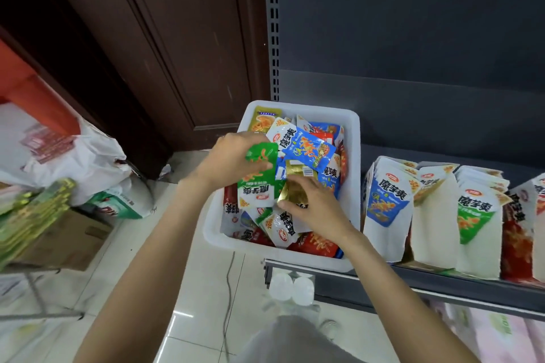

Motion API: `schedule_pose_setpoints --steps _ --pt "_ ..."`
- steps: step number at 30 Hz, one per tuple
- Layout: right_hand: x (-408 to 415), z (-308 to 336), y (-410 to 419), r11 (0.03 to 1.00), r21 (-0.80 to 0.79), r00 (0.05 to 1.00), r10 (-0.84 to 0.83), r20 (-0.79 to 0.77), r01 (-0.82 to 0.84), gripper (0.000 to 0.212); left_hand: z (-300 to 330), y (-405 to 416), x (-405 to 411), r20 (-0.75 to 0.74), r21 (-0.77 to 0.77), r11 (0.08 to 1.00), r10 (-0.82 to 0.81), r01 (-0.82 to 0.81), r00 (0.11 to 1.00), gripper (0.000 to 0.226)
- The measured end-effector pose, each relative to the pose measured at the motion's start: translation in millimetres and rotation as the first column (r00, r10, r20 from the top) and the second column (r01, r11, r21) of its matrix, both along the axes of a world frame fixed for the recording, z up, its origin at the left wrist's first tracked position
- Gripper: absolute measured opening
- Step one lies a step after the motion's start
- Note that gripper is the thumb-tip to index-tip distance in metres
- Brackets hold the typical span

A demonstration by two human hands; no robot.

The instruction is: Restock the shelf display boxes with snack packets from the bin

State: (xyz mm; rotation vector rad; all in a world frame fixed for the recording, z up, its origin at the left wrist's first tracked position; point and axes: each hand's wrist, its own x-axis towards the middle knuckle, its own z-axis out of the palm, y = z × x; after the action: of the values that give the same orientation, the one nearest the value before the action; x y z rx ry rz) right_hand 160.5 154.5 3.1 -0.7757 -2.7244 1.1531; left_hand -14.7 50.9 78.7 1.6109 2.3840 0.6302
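The white bin (352, 162) sits on the left end of the grey shelf (442, 281), its near left corner overhanging the shelf edge. It is filled with loose snack packets (306, 149) in blue, green, red and yellow; those at the bottom are hidden under the upper layer, so no count is possible.

The left hand (233, 156) holds a green packet (259, 177) above the bin, grip pinched, thumb on the printed face. The fingers behind the packet are hidden. The right hand (312, 206) lies on the pile beside it, fingers curled on a gold packet (295, 191). How far the grip closes round it cannot be told, since the fingertips are partly covered by foil.

Just right of the bin stand the display boxes (386, 206), white card with blue, green and red panels, packets upright inside. The rightmost box is cut off by the frame edge.

Behind the shelf is a dark grey back panel (413, 23) with a slotted upright (274, 23). Left of it is a brown wooden door (147, 38). The floor (188, 289) is pale glossy tile. At far left, blurred, are white bags (73, 156), a cardboard box (73, 239) and green packs (32, 215). Goods on the lower shelf are too blurred to identify.
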Motion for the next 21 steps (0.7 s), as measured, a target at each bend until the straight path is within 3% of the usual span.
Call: schedule_pose_setpoints --steps 2,4,6,8,10,12,17,19,21 --pt "10 13 -4 0.933 -0.349 0.974 -0.152 -0.170 0.084 0.057 16 -3 14 0.129 0.272 0.955 0.081 -0.114 0.988 0.030" --pt "24 27 -4 0.746 -0.655 0.900 -0.358 -0.247 0.117 0.044 27 1 37 0.387 0.423 0.873 0.068 -0.242 0.920 0.016" --pt "43 39 2 0.565 -0.813 0.799 -0.550 -0.241 0.144 0.028 26 12 62 0.638 0.445 0.817 -0.003 -0.365 0.770 0.009" --pt "69 47 15 0.502 -0.846 0.679 -0.686 -0.263 0.180 0.018 14 24 85 0.761 0.404 0.822 -0.059 -0.400 0.647 0.013" --pt "101 50 33 0.499 -0.830 0.555 -0.776 -0.301 0.248 0.016 -6 39 108 0.801 0.331 0.884 -0.078 -0.331 0.593 0.011" --pt "136 53 45 0.532 -0.774 0.489 -0.805 -0.337 0.343 0.019 -28 57 134 0.749 0.268 0.944 -0.080 -0.190 0.658 0.015" --pt "216 53 55 0.650 -0.405 0.454 -0.749 -0.482 0.643 0.008 -59 110 198 0.414 0.284 0.953 -0.218 0.102 0.884 0.025" --pt "240 55 59 0.622 -0.219 0.440 -0.721 -0.536 0.752 0.012 -61 129 219 0.298 0.300 0.933 -0.288 0.197 0.910 0.025" --pt "259 62 65 0.561 -0.092 0.409 -0.697 -0.590 0.823 0.007 -67 146 237 0.314 0.320 0.919 -0.334 0.233 0.889 0.025"
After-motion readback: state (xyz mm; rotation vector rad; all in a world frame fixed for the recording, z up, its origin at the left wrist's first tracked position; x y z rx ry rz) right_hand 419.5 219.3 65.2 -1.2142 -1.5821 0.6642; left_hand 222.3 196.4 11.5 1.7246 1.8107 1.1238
